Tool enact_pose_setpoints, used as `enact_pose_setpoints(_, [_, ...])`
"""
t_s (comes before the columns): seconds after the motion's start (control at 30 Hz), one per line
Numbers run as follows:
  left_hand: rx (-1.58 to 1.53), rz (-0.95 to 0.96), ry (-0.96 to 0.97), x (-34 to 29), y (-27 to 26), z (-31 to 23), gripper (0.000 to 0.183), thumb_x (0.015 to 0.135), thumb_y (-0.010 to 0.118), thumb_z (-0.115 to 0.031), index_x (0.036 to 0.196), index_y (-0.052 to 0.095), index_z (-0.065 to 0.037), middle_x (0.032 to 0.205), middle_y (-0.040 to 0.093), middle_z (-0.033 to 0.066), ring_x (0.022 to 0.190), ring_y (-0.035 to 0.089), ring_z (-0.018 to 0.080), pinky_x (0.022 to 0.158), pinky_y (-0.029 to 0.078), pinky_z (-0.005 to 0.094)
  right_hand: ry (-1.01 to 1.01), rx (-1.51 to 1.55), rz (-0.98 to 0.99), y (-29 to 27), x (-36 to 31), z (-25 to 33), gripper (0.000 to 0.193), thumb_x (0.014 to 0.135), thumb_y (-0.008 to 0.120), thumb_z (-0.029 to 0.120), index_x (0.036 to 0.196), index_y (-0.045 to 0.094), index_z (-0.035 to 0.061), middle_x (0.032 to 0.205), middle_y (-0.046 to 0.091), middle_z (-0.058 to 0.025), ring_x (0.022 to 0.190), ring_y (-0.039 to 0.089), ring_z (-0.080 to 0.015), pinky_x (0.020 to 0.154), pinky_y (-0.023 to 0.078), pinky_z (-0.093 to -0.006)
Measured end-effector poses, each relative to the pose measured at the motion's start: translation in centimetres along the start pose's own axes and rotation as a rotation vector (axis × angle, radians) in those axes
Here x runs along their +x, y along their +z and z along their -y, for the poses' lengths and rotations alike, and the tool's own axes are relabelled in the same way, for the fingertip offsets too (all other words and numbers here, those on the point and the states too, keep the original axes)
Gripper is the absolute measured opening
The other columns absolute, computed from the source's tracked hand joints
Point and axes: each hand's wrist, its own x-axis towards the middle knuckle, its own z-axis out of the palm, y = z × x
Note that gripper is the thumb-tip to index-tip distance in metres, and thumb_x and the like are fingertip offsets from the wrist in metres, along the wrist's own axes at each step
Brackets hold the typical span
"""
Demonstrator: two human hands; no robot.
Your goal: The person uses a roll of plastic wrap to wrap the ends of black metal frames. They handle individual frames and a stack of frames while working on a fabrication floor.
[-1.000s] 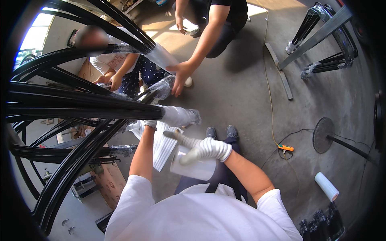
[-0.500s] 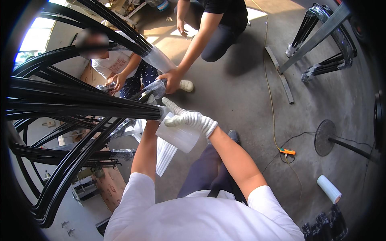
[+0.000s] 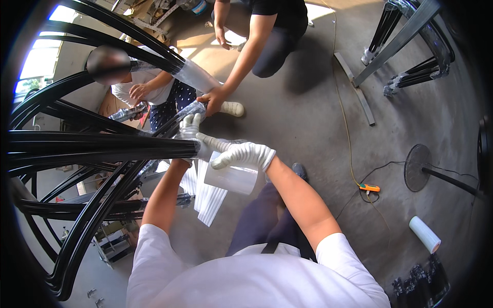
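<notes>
Since half a second ago your right hand (image 3: 241, 154) has slid a little lower and rightward with the roll of clear film (image 3: 232, 177), and your left hand (image 3: 191, 123) has stayed up at the frame. Your right grip, in a white knitted glove, is closed over the top of the roll, index finger stretched out toward the black tube (image 3: 102, 146). The roll is a smooth, pale, glossy cylinder hanging just under that hand, over your dark trouser leg. Your left grip, also gloved, is curled onto the wrapped tube end (image 3: 187, 110), where crinkled shiny film covers the metal; how tightly it closes you cannot tell.

The tubes are long, round, gloss-black bars that fan out to your left as a curved frame. Below your hands hangs a white ribbed sheet (image 3: 208, 197), folded in strips.

A co-worker's bare hand (image 3: 213, 97) holds the same wrapped end just above your left glove; that person crouches in dark clothes. A second person in a white top (image 3: 146, 84) works behind the bars.

On the grey concrete floor (image 3: 308, 123) lie a yellow cable (image 3: 344, 118), a small orange device (image 3: 370, 188), a round black stand base (image 3: 417, 167) and a spare white roll (image 3: 425, 233) at right.
</notes>
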Motion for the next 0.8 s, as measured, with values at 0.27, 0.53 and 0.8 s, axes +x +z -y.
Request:
enact_pose_setpoints(0.27, [0.575,0.344,-0.314,6.3,3.0,2.4,0.026,0.075,0.051,-0.027,0.086,0.060,-0.006,0.083,0.061,0.0101,0.075,0.060,0.0268,0.062,0.047,0.0394,-0.029,0.435,0.030,0.2,-0.4,0.1,0.074,0.081,0.059,0.024,0.138,0.015,0.0074,0.125,0.039,-0.0048,0.110,0.039,-0.0087,0.093,0.030,-0.0186])
enact_pose_setpoints(0.53, [0.501,0.895,-0.353,13.1,0.9,1.1,0.033,0.079,0.048,-0.037,0.096,0.064,-0.014,0.096,0.064,0.0098,0.088,0.062,0.0269,0.070,0.049,0.0424,-0.055,0.217,-0.127,-0.1,-1.0,0.9,0.085,0.074,0.066,0.014,0.139,0.011,0.0151,0.122,0.041,-0.0061,0.106,0.042,-0.0109,0.090,0.034,-0.0209])
enact_pose_setpoints(0.8, [0.458,0.896,-0.361,13.1,0.8,0.1,0.031,0.083,0.044,-0.026,0.109,0.058,-0.016,0.110,0.057,0.0102,0.098,0.058,0.0273,0.075,0.048,0.0467,-0.159,-0.016,-0.199,0.1,-1.6,1.2,0.091,0.073,0.067,0.026,0.139,0.007,0.0082,0.141,0.018,-0.0104,0.129,0.014,-0.0146,0.103,0.014,-0.0239])
